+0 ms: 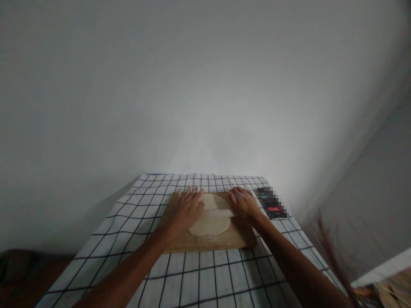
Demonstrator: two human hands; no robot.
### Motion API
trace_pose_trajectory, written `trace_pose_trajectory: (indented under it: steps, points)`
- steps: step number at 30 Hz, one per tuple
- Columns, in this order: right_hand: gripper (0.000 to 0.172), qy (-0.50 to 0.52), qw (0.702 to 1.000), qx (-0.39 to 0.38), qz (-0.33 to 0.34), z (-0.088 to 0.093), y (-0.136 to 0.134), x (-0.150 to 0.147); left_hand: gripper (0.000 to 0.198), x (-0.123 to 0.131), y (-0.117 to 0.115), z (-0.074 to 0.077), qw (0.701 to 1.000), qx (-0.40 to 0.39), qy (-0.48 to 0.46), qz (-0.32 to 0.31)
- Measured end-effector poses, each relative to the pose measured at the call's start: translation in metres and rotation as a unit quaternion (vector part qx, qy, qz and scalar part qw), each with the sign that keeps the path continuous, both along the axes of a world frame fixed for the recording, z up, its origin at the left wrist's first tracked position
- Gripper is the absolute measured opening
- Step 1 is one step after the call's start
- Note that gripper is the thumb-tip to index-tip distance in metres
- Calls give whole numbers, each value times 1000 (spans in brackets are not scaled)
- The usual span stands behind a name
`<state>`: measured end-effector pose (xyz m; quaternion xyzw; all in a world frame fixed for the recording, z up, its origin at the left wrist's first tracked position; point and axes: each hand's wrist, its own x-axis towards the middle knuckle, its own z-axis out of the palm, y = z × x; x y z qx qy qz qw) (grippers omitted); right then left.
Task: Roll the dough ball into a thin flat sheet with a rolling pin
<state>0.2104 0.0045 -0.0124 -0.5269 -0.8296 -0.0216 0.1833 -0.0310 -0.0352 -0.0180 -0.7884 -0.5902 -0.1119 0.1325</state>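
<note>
A flat, rounded sheet of pale dough (208, 229) lies on a wooden board (205, 246). Across it runs a light-coloured rolling pin (218, 212), smeared and hard to tell from the dough. My left hand (190, 207) rests palm down over the pin's left end, its fingers stretched out and spread toward the far edge of the board. At the other end, my right hand (243, 202) has its fingers bent over the pin. Both hands cover the pin's ends, so these are hidden.
The board stands on a table with a white, black-checked cloth (205, 276). A phone (272, 203), partly pixelated, lies right of the board. Behind the table rises a pale wall (205, 107). Blurred reddish strands (327, 239) hang at the right edge.
</note>
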Motion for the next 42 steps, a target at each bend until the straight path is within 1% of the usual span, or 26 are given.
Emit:
trace_pose_trajectory:
  steps: [2, 4, 5, 7, 10, 13, 15, 17, 18, 20, 21, 23, 25, 28, 30, 33, 36, 39, 42]
  points:
    - [40, -3, 1000, -4, 2, 3, 24, -3, 48, 3, 5, 3, 1000, 6, -9, 21]
    - [36, -10, 1000, -8, 20, 2, 35, -5, 45, 5, 3, 3, 1000, 6, -11, 28]
    - [34, -15, 999, -12, 32, 0, 37, -4, 44, 6, 0, 2, 1000, 7, -12, 27]
    - [28, -28, 997, -21, 61, -5, 29, 1, 43, 8, -8, 0, 1000, 18, -17, 19]
    - [29, -33, 995, -11, 88, -13, -1, 14, 45, 10, -26, -6, 998, 53, -32, -22]
    - [40, 18, 998, 22, 51, -23, -46, 24, 47, 9, -46, -11, 993, 73, -42, -78]
    - [41, 36, 998, 26, 40, -28, -74, 26, 51, 6, -58, -16, 991, 77, -44, -104]
    - [41, 38, 998, 33, 23, -31, -91, 26, 53, 3, -66, -19, 989, 75, -41, -122]
    - [41, 34, 999, 34, 17, -32, -92, 26, 53, 2, -66, -21, 989, 74, -39, -124]
    - [41, 22, 999, 31, 6, -29, -79, 23, 52, 2, -61, -22, 990, 70, -32, -118]
    - [41, 16, 999, 28, 2, -26, -65, 21, 51, 3, -56, -21, 992, 66, -29, -106]
    - [43, -1, 1000, 19, 9, -18, -30, 14, 48, 6, -42, -15, 996, 61, -24, -64]
    - [46, -42, 997, 1, 63, -8, 10, 4, 44, 7, -27, -7, 998, 62, -24, -22]
    - [36, -76, 986, -4, 146, 3, 59, -15, 36, 4, -11, 3, 997, 66, -30, 1]
    - [28, -99, 976, -5, 196, 7, 80, -26, 33, 1, -7, 6, 997, 66, -33, 3]
    - [24, -123, 962, -7, 244, 4, 92, -30, 32, 0, -9, 6, 997, 67, -34, 2]
    - [28, -126, 959, -6, 254, -4, 81, -17, 35, 5, -14, 3, 997, 60, -49, 18]
    - [35, -112, 966, 1, 233, -12, 49, 1, 44, 12, -18, -3, 996, 55, -63, 30]
    - [42, -27, 995, 15, 93, -17, -1, 15, 50, 14, -27, -14, 996, 70, -58, 1]
